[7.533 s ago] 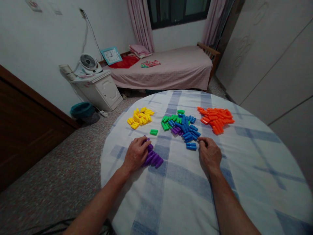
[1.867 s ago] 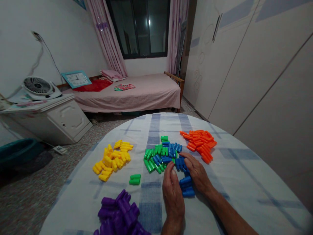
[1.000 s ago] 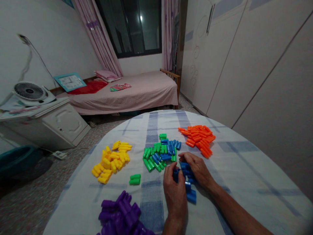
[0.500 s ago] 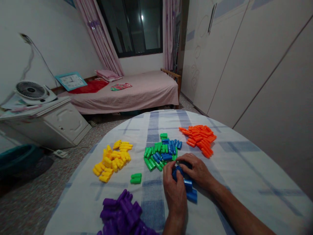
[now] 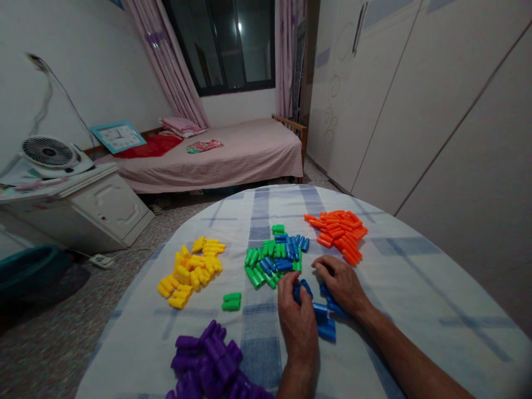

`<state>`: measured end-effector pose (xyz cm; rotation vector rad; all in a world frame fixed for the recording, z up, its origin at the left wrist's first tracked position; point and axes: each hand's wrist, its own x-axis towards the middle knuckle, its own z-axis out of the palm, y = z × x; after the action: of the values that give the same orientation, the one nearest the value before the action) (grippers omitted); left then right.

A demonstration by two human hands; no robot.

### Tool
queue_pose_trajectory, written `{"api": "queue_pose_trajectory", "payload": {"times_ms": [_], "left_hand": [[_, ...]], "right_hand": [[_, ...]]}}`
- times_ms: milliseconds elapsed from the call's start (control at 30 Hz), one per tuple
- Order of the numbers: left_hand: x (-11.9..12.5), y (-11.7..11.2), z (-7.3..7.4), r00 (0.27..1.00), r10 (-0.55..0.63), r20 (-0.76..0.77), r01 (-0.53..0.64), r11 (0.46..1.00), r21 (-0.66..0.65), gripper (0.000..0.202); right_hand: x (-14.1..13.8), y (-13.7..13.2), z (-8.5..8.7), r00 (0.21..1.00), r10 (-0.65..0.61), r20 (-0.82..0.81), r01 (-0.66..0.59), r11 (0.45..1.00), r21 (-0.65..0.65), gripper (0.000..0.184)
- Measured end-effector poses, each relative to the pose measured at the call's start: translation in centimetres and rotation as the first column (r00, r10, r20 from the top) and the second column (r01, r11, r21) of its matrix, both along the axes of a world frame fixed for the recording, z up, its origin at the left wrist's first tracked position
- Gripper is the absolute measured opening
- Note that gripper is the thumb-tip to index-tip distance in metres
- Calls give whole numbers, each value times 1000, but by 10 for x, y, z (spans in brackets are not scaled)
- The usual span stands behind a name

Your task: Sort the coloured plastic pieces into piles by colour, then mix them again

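Blue pieces [image 5: 326, 331] lie just right of the left hand [image 5: 297, 318], beside the base of its thumb, with more blue pieces [image 5: 306, 287] inside the curve between that thumb and the bent fingers. Whether these are pinched or only enclosed, I cannot tell. A third set of blue pieces [image 5: 328, 298] sits under the right hand [image 5: 341, 284], partly hidden by its palm. That hand's thumb and forefinger are bent toward each other; its other fingers are out of sight, so I cannot tell if it grips anything.

The left forearm rises from the bottom edge, the hand standing on its edge with the thumb side up. The right forearm slants in from the lower right, back of the hand upward and fingertips turned toward the left hand, the two well apart from touching.

Just beyond the left fingertips is a cluster of green pieces [image 5: 254, 277] with blue ones [image 5: 293, 250] among them. Orange pieces [image 5: 343, 235] are heaped beyond the right hand. Left of the left hand lies a separate green piece [image 5: 231, 302], with yellow pieces [image 5: 193, 270] farther out and purple pieces [image 5: 218, 360] closer to the wearer, all on a checked tablecloth [image 5: 436, 288].
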<state>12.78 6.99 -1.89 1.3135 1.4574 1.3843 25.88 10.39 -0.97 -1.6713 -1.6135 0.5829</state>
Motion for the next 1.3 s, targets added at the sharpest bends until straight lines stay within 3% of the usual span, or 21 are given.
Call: {"api": "queue_pose_trajectory", "payload": {"times_ms": [433, 567, 700, 833, 900, 1000, 1067, 1100, 1133, 1200, 1300], "left_hand": [[1, 0, 2, 998, -32, -49, 32, 999, 6, 25], [4, -6, 5, 979, -78, -187, 99, 990, 105, 27], [8, -16, 10, 850, -240, -468, 373, 903, 213, 49], [10, -20, 11, 708, -343, -618, 533, 833, 149, 63], [8, -16, 9, 716, -259, -648, 454, 878, 150, 55], [1, -9, 5, 769, 80, -635, 130, 952, 277, 48], [-2, -9, 5, 777, 254, -576, -16, 923, 386, 45], [-3, -10, 6, 793, 284, -539, -27, 900, 435, 42], [-3, -12, 7, 820, 273, -503, 0, 879, 477, 40], [-1, -19, 9, 873, 115, -474, 171, 838, 518, 31], [5, -27, 10, 813, -206, -544, 480, 766, 427, 18]], "right_hand": [[-2, -3, 8, 981, -81, -175, 87, 996, 27, 30], [-5, -3, 5, 941, -58, -332, 74, 997, 35, 35], [-4, -1, 3, 881, -99, -462, 109, 994, -6, 45], [0, 1, 5, 845, -158, -510, 153, 987, -52, 49], [0, 1, 8, 839, -172, -517, 163, 985, -63, 49], [-2, 0, 11, 827, -191, -529, 180, 981, -72, 48], [-4, -2, 11, 819, -198, -538, 188, 979, -76, 47], [-5, -2, 10, 818, -199, -540, 190, 979, -73, 46], [-5, -2, 8, 819, -196, -540, 189, 980, -68, 46], [-4, 0, 4, 822, -187, -538, 185, 981, -59, 46], [0, 3, -4, 819, -188, -542, 185, 981, -61, 49]]}}
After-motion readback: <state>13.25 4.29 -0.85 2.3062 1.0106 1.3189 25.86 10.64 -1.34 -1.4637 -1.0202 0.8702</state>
